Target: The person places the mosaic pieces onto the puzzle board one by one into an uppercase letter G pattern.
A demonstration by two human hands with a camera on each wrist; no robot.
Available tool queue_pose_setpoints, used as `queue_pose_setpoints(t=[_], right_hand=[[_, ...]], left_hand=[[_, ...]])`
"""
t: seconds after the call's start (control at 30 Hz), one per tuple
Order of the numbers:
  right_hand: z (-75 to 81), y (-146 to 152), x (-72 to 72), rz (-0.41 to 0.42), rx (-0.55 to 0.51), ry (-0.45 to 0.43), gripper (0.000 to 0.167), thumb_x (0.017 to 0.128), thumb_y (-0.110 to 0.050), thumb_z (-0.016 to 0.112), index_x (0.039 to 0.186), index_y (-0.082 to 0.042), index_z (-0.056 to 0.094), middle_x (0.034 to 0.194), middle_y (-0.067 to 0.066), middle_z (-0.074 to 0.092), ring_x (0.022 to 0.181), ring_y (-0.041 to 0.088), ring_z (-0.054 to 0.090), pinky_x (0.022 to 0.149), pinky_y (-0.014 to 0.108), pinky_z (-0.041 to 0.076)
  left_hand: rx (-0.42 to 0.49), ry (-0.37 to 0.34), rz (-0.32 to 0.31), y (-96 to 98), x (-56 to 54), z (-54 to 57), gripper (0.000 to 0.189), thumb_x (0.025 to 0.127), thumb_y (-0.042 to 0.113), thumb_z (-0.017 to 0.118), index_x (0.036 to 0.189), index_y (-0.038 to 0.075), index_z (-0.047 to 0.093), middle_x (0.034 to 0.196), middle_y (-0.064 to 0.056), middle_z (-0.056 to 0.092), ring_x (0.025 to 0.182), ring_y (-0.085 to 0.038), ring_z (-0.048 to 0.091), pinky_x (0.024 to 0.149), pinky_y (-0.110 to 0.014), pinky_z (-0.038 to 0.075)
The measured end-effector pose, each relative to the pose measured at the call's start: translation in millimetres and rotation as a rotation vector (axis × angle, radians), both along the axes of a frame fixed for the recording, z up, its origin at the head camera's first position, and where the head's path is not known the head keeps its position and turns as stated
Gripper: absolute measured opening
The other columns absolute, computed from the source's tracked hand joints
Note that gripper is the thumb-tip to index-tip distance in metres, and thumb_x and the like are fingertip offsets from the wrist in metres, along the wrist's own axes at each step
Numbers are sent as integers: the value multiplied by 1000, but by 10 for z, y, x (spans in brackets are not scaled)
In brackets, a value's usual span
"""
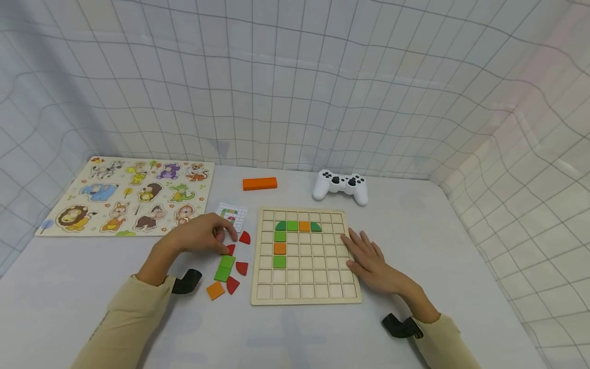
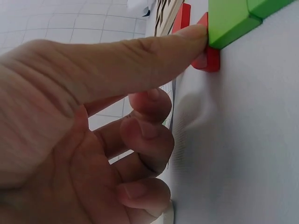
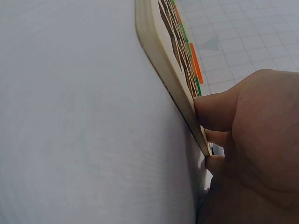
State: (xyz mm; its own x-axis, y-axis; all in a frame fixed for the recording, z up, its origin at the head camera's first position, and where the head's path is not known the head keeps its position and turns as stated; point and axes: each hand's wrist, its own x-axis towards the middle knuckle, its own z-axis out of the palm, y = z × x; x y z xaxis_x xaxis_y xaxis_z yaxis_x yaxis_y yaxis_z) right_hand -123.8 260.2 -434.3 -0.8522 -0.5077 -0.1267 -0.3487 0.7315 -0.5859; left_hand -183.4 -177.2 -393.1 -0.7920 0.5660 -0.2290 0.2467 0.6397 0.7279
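My left hand (image 1: 205, 233) is over the loose pieces left of the board. Its thumb tip touches a red quarter-circle piece (image 2: 214, 60) beside two green squares (image 1: 225, 268); the other fingers bend loosely, the index partly hidden by the thumb in the left wrist view. More red quarter-circles (image 1: 241, 268) and an orange square (image 1: 215, 290) lie around it. My right hand (image 1: 373, 264) rests, fingers spread, at the right edge of the wooden grid board (image 1: 318, 279). Green and orange squares and two dark green quarter-circles form an angled row in the board.
A small pattern card (image 1: 239, 218) lies behind the left hand. An animal puzzle board (image 1: 133, 200) is at the far left. Behind the grid board are an orange block (image 1: 260, 183) and a white game controller (image 1: 341, 187). Gridded white sheets surround the table.
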Motion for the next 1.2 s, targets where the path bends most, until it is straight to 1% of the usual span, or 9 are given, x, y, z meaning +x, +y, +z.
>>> queue_pose_setpoints(t=[0.33, 0.57, 0.7, 0.8, 0.93, 1.03, 1.13, 1.2], right_hand=[[7, -19, 10, -10, -8, -12, 61, 108, -25, 41, 160, -7, 15, 167, 20, 1, 151, 48, -12, 113, 68, -7], [15, -20, 11, -8, -12, -3, 61, 108, -25, 41, 160, -7, 15, 167, 20, 1, 151, 49, -11, 113, 69, -7], [20, -18, 8, -12, -4, -9, 62, 108, -25, 41, 161, -7, 14, 167, 20, 1, 152, 47, -12, 114, 68, -7], [24, -16, 7, -15, 2, -17, 62, 108, -25, 41, 161, -8, 13, 168, 18, 0, 152, 46, -12, 115, 67, -7], [31, -18, 3, -14, 2, -23, 63, 108, -26, 42, 161, -8, 13, 168, 17, 0, 152, 45, -12, 115, 66, -7], [32, -19, 2, -12, 2, -23, 63, 108, -27, 42, 161, -8, 13, 168, 17, 0, 152, 45, -12, 115, 66, -7], [31, -17, 2, -13, 3, -25, 63, 108, -27, 42, 161, -8, 13, 168, 17, 0, 152, 44, -12, 115, 66, -7], [24, -21, -1, -10, -1, -27, 63, 108, -27, 41, 161, -9, 12, 168, 17, -1, 152, 45, -12, 115, 66, -7]], left_hand=[[-1, -24, 14, -21, 7, 37, 14, 81, 5, 78, 95, 6, 76, 64, 3, 47, 63, -13, 43, 59, -27, 30], [-22, -43, 62, -23, 2, 25, 17, 80, 2, 78, 96, 6, 80, 62, 3, 47, 63, -14, 43, 58, -25, 30], [-13, -48, 67, -21, 7, 39, 15, 80, 0, 77, 94, 6, 80, 62, 3, 48, 64, -15, 44, 59, -26, 31], [-7, -23, 50, -28, 15, 58, 12, 78, 1, 79, 89, 7, 77, 66, 1, 51, 68, -16, 46, 61, -27, 34], [-31, 45, 45, -68, 31, 92, 11, 79, 8, 80, 84, 11, 71, 76, 0, 58, 75, -17, 51, 65, -30, 40], [-45, 82, 58, -109, 41, 124, 9, 83, 12, 78, 84, 12, 69, 80, 0, 62, 76, -17, 53, 66, -31, 44], [-41, 122, 75, -141, 59, 158, 7, 87, 13, 76, 86, 12, 68, 80, 1, 62, 75, -16, 54, 66, -31, 44], [-37, 143, 91, -162, 89, 178, 6, 88, 14, 75, 89, 13, 69, 79, 2, 63, 76, -16, 55, 66, -30, 44]])
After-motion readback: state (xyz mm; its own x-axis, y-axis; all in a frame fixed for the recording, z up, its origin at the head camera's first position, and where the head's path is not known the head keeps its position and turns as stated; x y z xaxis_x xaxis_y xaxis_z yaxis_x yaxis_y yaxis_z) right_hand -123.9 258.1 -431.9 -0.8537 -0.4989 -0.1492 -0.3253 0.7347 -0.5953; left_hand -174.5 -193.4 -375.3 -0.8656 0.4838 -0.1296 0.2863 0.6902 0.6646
